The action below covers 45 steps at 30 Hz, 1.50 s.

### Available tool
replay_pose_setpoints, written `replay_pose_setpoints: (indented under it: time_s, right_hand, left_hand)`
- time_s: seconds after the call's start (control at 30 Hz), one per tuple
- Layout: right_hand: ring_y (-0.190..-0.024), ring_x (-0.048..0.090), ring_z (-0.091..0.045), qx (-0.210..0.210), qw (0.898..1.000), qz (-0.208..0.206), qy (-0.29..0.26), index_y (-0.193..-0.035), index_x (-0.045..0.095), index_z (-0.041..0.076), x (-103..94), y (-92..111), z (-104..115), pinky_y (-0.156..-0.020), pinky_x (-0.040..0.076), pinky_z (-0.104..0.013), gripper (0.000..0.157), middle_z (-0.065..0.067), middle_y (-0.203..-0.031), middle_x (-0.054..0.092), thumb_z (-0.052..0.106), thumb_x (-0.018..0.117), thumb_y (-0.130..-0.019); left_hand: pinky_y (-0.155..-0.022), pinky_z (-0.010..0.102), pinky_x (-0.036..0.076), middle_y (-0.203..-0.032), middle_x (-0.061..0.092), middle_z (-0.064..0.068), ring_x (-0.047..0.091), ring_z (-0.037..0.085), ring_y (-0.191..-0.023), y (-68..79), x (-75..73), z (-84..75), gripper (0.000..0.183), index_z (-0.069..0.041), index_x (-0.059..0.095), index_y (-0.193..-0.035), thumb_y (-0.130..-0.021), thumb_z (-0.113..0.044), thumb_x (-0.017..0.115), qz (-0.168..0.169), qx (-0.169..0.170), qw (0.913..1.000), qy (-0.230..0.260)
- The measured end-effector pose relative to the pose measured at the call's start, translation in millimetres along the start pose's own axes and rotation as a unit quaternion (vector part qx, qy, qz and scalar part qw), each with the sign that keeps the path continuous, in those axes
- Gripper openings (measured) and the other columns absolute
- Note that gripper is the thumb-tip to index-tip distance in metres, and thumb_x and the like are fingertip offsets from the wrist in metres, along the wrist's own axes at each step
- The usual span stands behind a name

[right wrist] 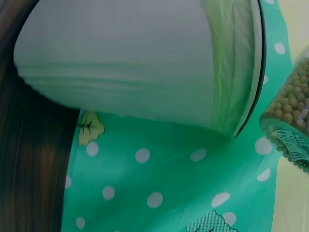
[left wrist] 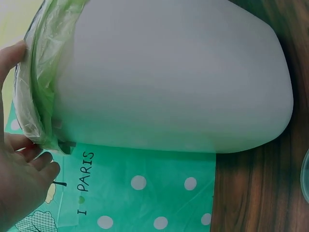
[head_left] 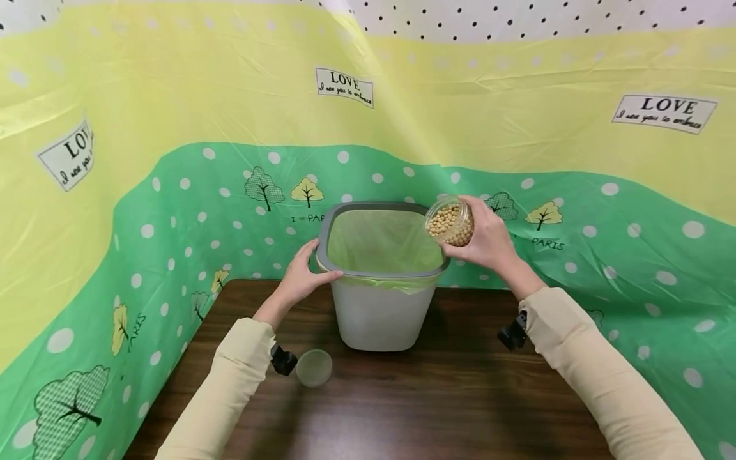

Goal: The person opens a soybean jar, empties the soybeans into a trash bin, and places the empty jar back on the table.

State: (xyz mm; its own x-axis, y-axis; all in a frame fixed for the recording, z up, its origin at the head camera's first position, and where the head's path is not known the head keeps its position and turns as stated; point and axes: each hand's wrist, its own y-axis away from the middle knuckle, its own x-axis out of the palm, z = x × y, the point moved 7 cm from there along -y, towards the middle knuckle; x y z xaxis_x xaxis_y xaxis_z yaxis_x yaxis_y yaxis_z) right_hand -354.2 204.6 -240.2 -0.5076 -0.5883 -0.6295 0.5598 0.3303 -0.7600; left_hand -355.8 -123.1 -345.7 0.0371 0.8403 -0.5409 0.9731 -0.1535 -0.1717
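The fingers (head_left: 475, 206) of the right hand (head_left: 489, 241) were clamped round a clear jar (head_left: 463, 234) of soybeans (head_left: 444, 220), tilted at the right rim of the trash bin (head_left: 382, 319), apparently to face its opening. The rim was gripped by the left hand (head_left: 300, 276), presumably for steadiness. A clear lid (head_left: 314, 368) was laid on the table (head_left: 454, 402). A printed label (right wrist: 292, 144) was shown only by the right wrist view; the green liner's (head_left: 397, 246) inside, only by the head view.

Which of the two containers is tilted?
The clear jar of tan beans, tipped in the right hand; the grey-rimmed bin stands upright on the table.
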Motion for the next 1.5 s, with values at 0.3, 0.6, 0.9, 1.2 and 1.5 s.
replay_pose_setpoints:
  time_s: [0.3,0.6,0.9,1.2,1.5]
  right_hand:
    - [-0.099,0.052,-0.039,-0.114,0.992,0.031,0.044,-0.124,0.042,-0.005,4.9,-7,0,-0.081,0.044,-0.054,0.089,-0.025,-0.115,0.052,0.042,0.071,-0.055]
    - [-0.101,0.052,-0.041,-0.16,0.983,0.039,0.088,-0.125,0.044,-0.005,7.3,-9,1,-0.081,0.043,-0.055,0.093,-0.025,-0.116,0.053,0.044,0.075,-0.051]
    - [-0.1,0.052,-0.039,-0.18,0.977,0.044,0.11,-0.124,0.044,-0.003,5.3,-14,4,-0.083,0.042,-0.054,0.094,-0.023,-0.112,0.055,0.045,0.076,-0.049]
    - [-0.102,0.051,-0.039,-0.191,0.973,0.058,0.113,-0.122,0.045,-0.004,5.0,-15,6,-0.084,0.042,-0.053,0.092,-0.024,-0.114,0.054,0.044,0.075,-0.05]
    - [-0.104,0.049,-0.04,-0.201,0.971,0.072,0.11,-0.123,0.044,-0.006,3.2,-18,7,-0.087,0.041,-0.054,0.094,-0.025,-0.116,0.053,0.042,0.076,-0.048]
  left_hand:
    - [-0.105,0.051,0.021,-0.15,0.017,0.007,0.014,0.027,-0.137,0.8,-1.3,0.8,0.094,-0.012,0.021,-0.145,-0.073,-0.045,0.072,-0.001,-0.003,1.0,0.001]
    - [-0.105,0.05,0.022,-0.149,0.018,0.007,0.016,0.026,-0.136,0.1,0.0,1.5,0.093,-0.012,0.021,-0.145,-0.074,-0.045,0.071,-0.007,0.005,0.9998,-0.015]
    - [-0.105,0.05,0.022,-0.149,0.018,0.007,0.016,0.026,-0.136,0.4,-0.3,1.7,0.092,-0.012,0.022,-0.145,-0.074,-0.045,0.071,-0.009,0.005,0.9998,-0.015]
    - [-0.105,0.05,0.022,-0.149,0.019,0.007,0.016,0.026,-0.136,-0.6,-0.2,3.2,0.093,-0.012,0.023,-0.145,-0.073,-0.046,0.071,-0.013,0.004,0.9999,-0.01]
    - [-0.105,0.05,0.022,-0.149,0.019,0.006,0.016,0.025,-0.136,-0.7,-0.1,3.5,0.092,-0.012,0.022,-0.145,-0.074,-0.045,0.071,-0.012,0.002,0.9999,-0.007]
